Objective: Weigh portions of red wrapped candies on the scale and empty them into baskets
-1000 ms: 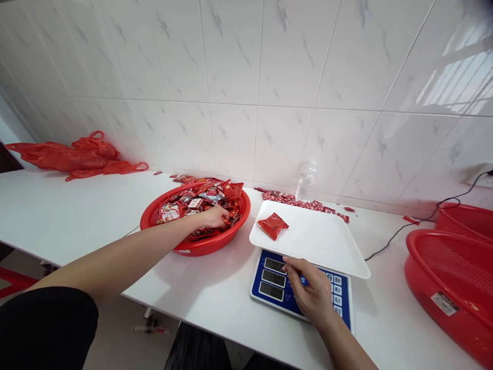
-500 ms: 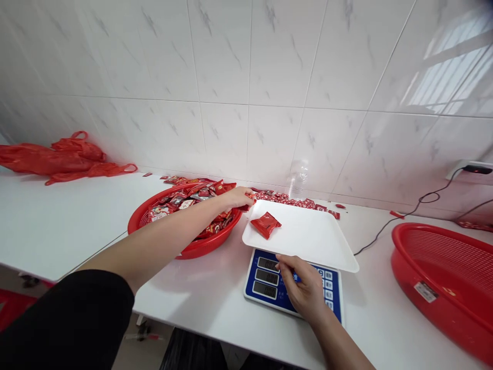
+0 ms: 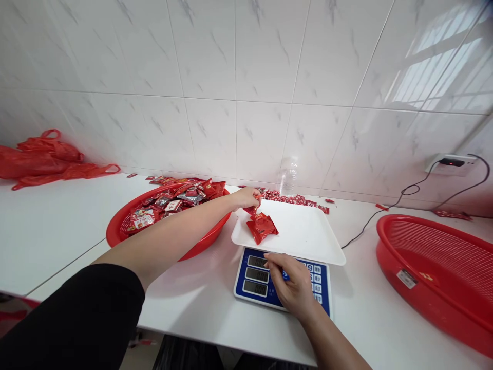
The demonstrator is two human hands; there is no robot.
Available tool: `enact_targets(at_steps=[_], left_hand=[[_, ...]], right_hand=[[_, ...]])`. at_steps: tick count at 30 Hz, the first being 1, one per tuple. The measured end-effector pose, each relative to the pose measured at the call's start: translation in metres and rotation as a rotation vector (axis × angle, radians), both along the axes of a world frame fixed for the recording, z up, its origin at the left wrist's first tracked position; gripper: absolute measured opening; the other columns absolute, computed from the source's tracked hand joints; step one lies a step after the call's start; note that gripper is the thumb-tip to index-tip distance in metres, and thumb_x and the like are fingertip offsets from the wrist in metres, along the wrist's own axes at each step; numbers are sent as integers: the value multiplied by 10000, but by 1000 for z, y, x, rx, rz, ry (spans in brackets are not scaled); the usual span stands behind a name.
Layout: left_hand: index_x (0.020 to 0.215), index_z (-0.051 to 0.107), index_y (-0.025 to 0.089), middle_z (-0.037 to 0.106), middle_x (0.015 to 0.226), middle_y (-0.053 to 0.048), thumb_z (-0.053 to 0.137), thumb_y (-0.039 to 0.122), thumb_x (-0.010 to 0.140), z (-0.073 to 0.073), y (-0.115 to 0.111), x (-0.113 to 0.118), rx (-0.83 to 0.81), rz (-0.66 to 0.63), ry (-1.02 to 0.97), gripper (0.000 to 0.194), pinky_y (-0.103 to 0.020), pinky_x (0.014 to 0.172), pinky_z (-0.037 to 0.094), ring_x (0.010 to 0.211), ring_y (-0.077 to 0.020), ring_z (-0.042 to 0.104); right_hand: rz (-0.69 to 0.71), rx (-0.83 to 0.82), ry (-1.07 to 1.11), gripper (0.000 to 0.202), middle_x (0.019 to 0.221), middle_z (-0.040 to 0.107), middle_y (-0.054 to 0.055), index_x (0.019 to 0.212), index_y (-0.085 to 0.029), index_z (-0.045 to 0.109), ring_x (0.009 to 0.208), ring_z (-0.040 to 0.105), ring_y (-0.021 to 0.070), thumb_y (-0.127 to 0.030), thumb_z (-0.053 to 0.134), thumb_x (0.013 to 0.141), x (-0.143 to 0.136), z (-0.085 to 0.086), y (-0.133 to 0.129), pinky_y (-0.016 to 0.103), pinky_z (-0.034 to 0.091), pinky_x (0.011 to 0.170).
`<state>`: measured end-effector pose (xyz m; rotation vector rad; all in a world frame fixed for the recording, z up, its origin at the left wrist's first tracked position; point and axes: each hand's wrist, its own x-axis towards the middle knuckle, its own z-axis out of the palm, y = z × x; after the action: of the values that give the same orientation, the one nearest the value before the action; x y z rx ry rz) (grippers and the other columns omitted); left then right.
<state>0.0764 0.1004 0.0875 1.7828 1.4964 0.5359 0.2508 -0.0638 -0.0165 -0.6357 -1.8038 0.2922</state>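
Observation:
My left hand (image 3: 246, 198) is closed on a small red packet (image 3: 251, 210) over the left part of the white scale tray (image 3: 304, 231). Just below it on the tray lie red wrapped packets (image 3: 262, 229), bunched together so that I cannot tell them all apart. My right hand (image 3: 291, 283) hovers over or rests on the blue keypad panel of the scale (image 3: 241, 288), fingers curled and pinched with nothing visible in them. It partly covers the keys and the edge of the displays. Left of the tray, a red basket (image 3: 115, 226) holds a heap of red packets, partly hidden by my left forearm.
A second red basket (image 3: 400, 303) stands at the right. Small red sachets (image 3: 273, 195) lie along the wall near a clear plastic bottle (image 3: 288, 177). Red plastic bags (image 3: 50, 159) lie at the far left. A black cable (image 3: 367, 223) runs to a wall socket (image 3: 454, 163).
My left hand has moved from the tray's edge to above the tray, carrying the packet to the packets there. My right hand stays by the keypad. The view has shifted slightly right.

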Motion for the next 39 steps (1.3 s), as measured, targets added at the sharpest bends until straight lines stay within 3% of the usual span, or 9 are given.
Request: enact_targets(at_steps=[8,12,18,22,26,29,32,35,39], left_hand=[[934,585,156,633,979,-74,528,94,682,5,-4,28,-81,-93,-128,266,-201,628,509,854,-144,603],[991,603,179,594,1180,-73,528,154,715,5,-5,31,-8,-136,60,287,-194,680,513,1031,-177,564],[1022,617,178,661,1070,-70,557,197,718,8,1,10,231,-108,510,311,-254,767,491,980,-210,610],[1154,593,199,653,1151,-65,637,191,634,7,2,0,110,-218,606,522,-264,827,470,1002,-220,612],[1333,465,200,518,1369,-89,541,267,762,0,-4,2,65,-306,555,579,-252,906,435,1144,-205,552],[1417,357,189,421,1453,-105,430,520,853,-11,-11,9,139,-368,475,658,-299,1007,369,1248,-232,470],[1447,316,206,345,1495,-129,365,696,819,-25,-18,20,210,-458,527,798,-410,1095,246,1356,-299,314],[1445,325,248,324,1505,-125,306,720,830,-33,-23,26,209,-445,592,776,-508,1105,175,1390,-334,229],[1410,381,232,331,1507,-93,334,633,890,-22,-24,11,282,-370,535,659,-436,1104,241,1376,-294,267]], right_hand=[[1,12,-1,262,792,694,16,1068,-214,613,706,659,124,-82,498,872,-1,2,1,239,518,647],[-4,16,6,260,800,699,15,1064,-219,616,717,662,124,-87,504,871,-1,1,3,235,522,647],[2,35,-5,260,811,703,19,1065,-215,615,713,658,121,-82,506,870,-2,3,1,232,522,646],[15,38,-1,260,815,704,21,1069,-207,615,714,655,115,-76,515,868,-2,4,1,223,516,644],[18,29,-8,253,835,707,26,1068,-206,615,735,659,122,-82,521,869,-2,2,1,232,518,657],[5,33,-4,252,832,706,23,1060,-203,617,732,659,122,-75,522,866,-2,1,2,232,516,658],[0,39,-2,261,825,704,20,1061,-199,617,737,661,120,-61,517,863,-3,2,2,229,518,669],[10,41,0,265,829,701,23,1066,-197,616,743,661,122,-58,515,864,-3,2,2,230,519,668],[16,19,-4,273,822,694,17,1080,-204,610,721,655,121,-62,526,863,-1,-1,1,232,511,649]])
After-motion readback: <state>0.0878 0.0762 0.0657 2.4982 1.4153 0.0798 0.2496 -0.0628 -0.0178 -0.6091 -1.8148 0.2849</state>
